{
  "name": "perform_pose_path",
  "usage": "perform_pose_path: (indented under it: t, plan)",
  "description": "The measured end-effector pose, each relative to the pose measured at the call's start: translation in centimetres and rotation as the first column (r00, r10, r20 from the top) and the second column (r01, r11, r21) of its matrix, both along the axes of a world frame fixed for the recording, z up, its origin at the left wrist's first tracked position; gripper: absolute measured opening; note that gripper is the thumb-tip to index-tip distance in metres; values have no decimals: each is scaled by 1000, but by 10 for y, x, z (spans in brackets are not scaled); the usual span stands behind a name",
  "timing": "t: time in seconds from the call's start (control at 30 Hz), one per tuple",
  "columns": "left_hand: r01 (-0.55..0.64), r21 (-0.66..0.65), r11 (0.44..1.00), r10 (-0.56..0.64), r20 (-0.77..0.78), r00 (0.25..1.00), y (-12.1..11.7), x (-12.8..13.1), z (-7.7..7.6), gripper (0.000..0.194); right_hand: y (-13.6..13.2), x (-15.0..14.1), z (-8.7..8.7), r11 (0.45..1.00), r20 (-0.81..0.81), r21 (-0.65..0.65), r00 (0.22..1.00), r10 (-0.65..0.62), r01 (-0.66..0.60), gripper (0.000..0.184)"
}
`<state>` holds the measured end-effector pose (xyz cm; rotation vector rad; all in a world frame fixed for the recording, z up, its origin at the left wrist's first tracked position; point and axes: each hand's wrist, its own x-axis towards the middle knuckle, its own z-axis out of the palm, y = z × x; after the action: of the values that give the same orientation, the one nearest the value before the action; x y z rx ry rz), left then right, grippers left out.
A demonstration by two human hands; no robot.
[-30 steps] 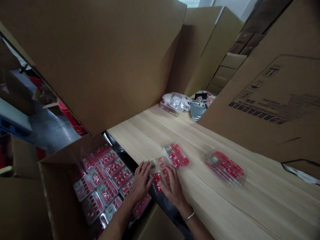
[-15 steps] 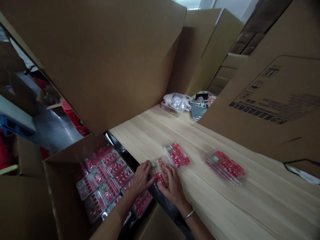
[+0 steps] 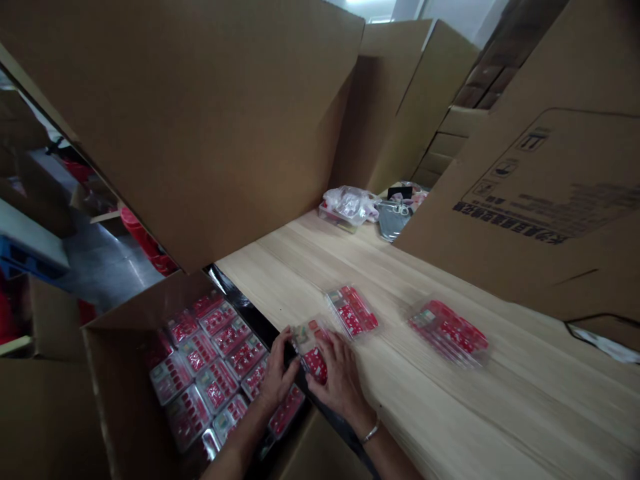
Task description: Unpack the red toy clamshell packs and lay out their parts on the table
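Note:
Both of my hands grip a small stack of clear packs with red contents [image 3: 311,348] at the near edge of the wooden table [image 3: 450,413]. My left hand [image 3: 278,373] curls around the stack's left side, over the open cardboard box [image 3: 107,373]. My right hand [image 3: 340,377], with a bracelet on the wrist, wraps the stack's right side. The box below holds several rows of the same red packs [image 3: 215,363]. Two more piles of red packs lie on the table, one just beyond my hands [image 3: 353,311] and one further right [image 3: 449,331].
Large cardboard sheets and boxes stand around the table: one leaning at the upper left [image 3: 200,120], a printed one at the right [image 3: 540,207]. Plastic bags and small items [image 3: 350,203] sit at the table's far end. Grey floor and red objects show at the left.
My hands have gathered the packs from flat on the table into a lifted stack and drawn it slightly left toward the box edge. The other piles have not moved.

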<state>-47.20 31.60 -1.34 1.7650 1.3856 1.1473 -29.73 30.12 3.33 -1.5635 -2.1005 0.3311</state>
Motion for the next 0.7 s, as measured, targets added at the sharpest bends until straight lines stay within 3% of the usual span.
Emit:
perform_pose_path:
  t: [0.1,0.2,0.33,0.5,0.7]
  plan:
    - [-128,-38,991,130,48,990,-2,6,-5,44,0,1,0,1000,8,5,1000,17,-17,73]
    - [-193,-51,980,193,5,981,7,8,-1,39,2,4,4,999,-96,19,995,42,-40,68]
    - [-126,-38,991,124,-40,991,21,5,12,39,6,8,7,999,-280,47,960,21,-8,58]
    - [16,-18,1000,-18,-130,991,32,4,26,38,6,7,2,999,-250,54,968,19,-5,62]
    - [-82,-40,996,75,-162,984,43,13,33,19,6,6,4,999,-229,40,973,11,-2,64]
